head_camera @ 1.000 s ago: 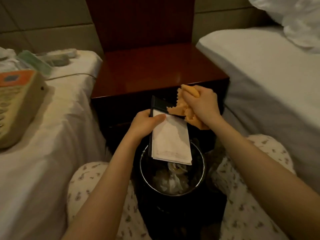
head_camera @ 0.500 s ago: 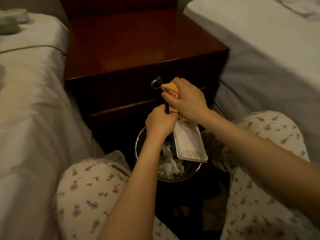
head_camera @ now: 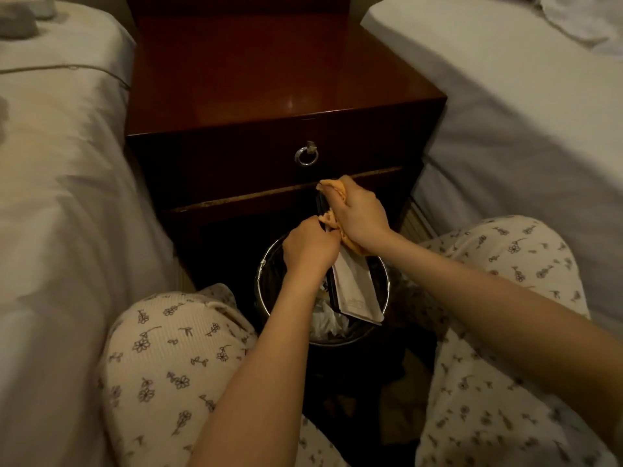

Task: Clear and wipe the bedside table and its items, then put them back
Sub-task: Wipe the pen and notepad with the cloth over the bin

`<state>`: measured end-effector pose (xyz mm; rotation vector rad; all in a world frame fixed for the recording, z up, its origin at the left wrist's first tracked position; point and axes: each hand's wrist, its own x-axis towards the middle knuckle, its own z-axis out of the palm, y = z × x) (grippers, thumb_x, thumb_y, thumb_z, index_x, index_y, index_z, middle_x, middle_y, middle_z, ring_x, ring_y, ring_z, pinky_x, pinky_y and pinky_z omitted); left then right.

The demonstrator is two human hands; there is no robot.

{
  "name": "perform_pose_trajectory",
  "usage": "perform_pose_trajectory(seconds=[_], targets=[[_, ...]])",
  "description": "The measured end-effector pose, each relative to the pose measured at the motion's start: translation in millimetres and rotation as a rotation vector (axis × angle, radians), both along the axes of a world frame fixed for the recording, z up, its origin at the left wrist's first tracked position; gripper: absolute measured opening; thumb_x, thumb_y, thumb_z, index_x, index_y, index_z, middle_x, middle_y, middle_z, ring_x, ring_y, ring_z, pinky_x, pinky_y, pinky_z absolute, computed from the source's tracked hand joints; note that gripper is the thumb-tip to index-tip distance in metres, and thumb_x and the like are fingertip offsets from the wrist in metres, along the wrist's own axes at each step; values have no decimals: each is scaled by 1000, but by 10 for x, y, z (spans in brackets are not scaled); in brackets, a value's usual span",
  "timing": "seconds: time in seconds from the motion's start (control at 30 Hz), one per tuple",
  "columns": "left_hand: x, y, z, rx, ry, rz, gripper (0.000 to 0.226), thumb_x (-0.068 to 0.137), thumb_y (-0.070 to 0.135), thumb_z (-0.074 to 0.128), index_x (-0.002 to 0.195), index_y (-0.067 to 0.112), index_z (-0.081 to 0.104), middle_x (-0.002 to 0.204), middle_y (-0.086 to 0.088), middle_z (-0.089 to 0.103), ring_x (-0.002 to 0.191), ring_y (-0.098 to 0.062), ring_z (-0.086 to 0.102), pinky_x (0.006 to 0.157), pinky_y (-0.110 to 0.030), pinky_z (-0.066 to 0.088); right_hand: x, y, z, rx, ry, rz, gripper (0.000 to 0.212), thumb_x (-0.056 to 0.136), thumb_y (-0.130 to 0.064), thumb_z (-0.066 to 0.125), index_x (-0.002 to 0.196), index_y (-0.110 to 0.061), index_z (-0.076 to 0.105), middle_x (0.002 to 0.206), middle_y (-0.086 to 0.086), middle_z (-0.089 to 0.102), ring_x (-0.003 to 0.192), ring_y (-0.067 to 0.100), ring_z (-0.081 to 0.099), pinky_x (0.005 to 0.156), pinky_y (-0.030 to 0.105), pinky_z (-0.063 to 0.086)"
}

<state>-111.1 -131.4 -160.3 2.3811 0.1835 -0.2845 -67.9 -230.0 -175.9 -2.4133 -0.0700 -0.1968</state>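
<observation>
Both closed: left hand point(head_camera: 310, 246) gripping notepad point(head_camera: 355, 289), right hand point(head_camera: 359, 215) clutching orange cloth point(head_camera: 337, 190)

I see the dark red wooden table point(head_camera: 269, 79) between two beds, its glossy top bare. On the left bed point(head_camera: 60, 163), at the far corner, lies a blurred grey item point(head_camera: 17, 23).

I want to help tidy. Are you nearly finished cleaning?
About halfway. The bedside table top is already bare. Right now the left hand holds a flat black holder with a white card over the bin while the right hand rubs it with an orange cloth. Putting things back is still left.
</observation>
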Motion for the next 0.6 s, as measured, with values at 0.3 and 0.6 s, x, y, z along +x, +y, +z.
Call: perform_pose_trajectory(seconds=[0.3,0.6], targets=[[19,84,137,-59,-128,112,26,96,32,43,111,16,56,104,-3,61,100,-25,57,69,-28,34,12,-13,61,303,-36,-95,29,97,-38,42,99,-15,59,78,-4,60,71,10,59,64,26,45],[-16,16,29,-106,-123,153,38,101,39,28,114,14,54,110,-7,62,103,-27,57,71,-29,32,9,-102,-76,295,42,-272,32,98,-39,40,107,-14,58,88,-2,60,83,14,60,67,24,43]])
